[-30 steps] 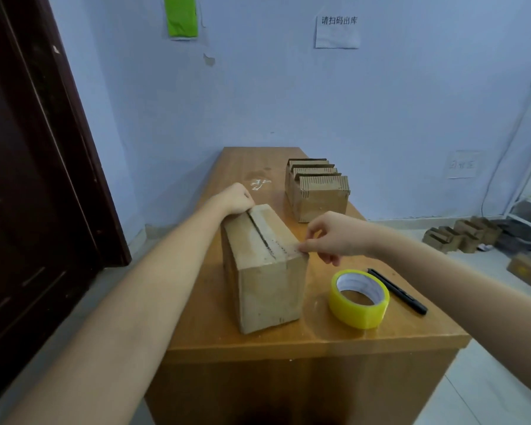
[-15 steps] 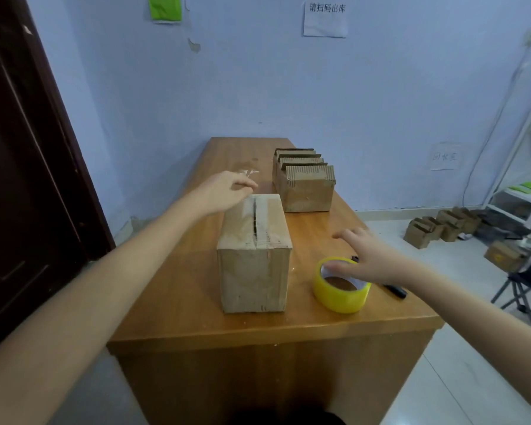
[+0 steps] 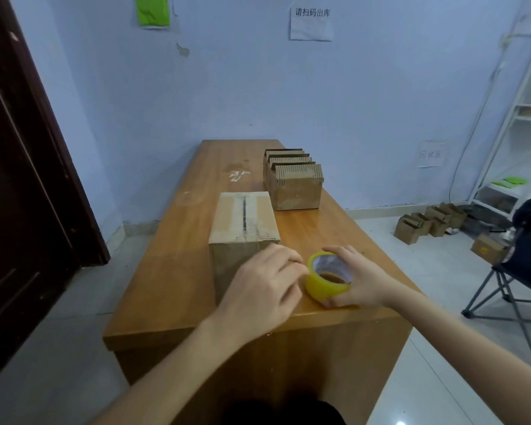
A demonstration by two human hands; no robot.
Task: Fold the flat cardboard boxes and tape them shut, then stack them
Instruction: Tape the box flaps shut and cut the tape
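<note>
Two hands meet at the yellow tape roll (image 3: 328, 279) near the front edge of the wooden surface (image 3: 172, 271). The right hand (image 3: 360, 279) has its grip clamped around the roll; the left hand (image 3: 262, 291), fingers curled, reaches its rim. The folded cardboard box (image 3: 242, 237) stands just left.

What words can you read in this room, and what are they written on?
"请扫码出库": on the white paper sheet stuck high on the wall.
Small white wall sign near the shelf: three characters, too blurred to read.
Taped cardboard box: no readable print.
Yellow tape roll: no words visible.
Green sheet on the wall: no text visible.
</note>
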